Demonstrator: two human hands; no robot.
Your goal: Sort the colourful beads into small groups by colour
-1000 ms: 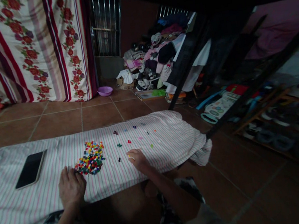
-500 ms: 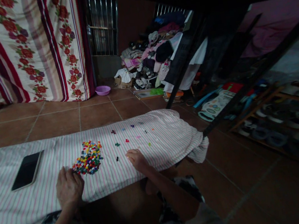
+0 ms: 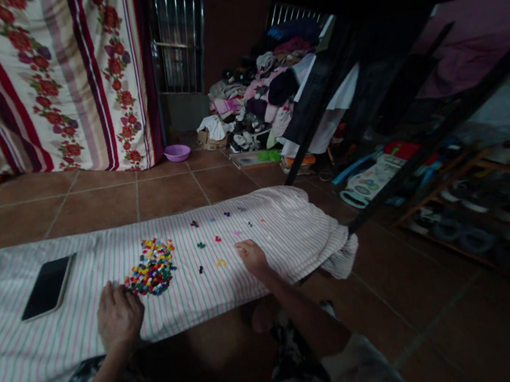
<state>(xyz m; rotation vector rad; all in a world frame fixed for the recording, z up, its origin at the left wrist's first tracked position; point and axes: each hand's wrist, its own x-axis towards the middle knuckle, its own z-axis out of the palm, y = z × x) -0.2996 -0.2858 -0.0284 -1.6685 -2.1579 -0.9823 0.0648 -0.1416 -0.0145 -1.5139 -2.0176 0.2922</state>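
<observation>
A heap of small multicoloured pieces (image 3: 153,267) lies on a striped cloth (image 3: 182,311). My left hand (image 3: 119,313) rests on the cloth at the heap's lower left edge, its fingers loosely bent; whether anything is under them is hidden. To the right of the heap lie small separate groups sorted by colour, among them dark green pieces (image 3: 201,245), red pieces (image 3: 217,239), black pieces (image 3: 201,270) and yellow pieces (image 3: 220,262). My right hand (image 3: 252,256) is right of the yellow group, just below the pink pieces (image 3: 237,233), fingertips pinched together; anything between them is too small to see.
A dark-screened phone (image 3: 49,288) lies on the cloth at the left. Beyond are a tiled floor, a purple basin (image 3: 177,153) and a pile of clothes (image 3: 263,95). A dark slanting post (image 3: 309,146) and a shoe rack (image 3: 481,199) stand at the right.
My right hand has moved right and slightly up, uncovering the yellow group and now covering the spot of the green-yellow piece. My left hand stays beside the heap. The view has shifted slightly.
</observation>
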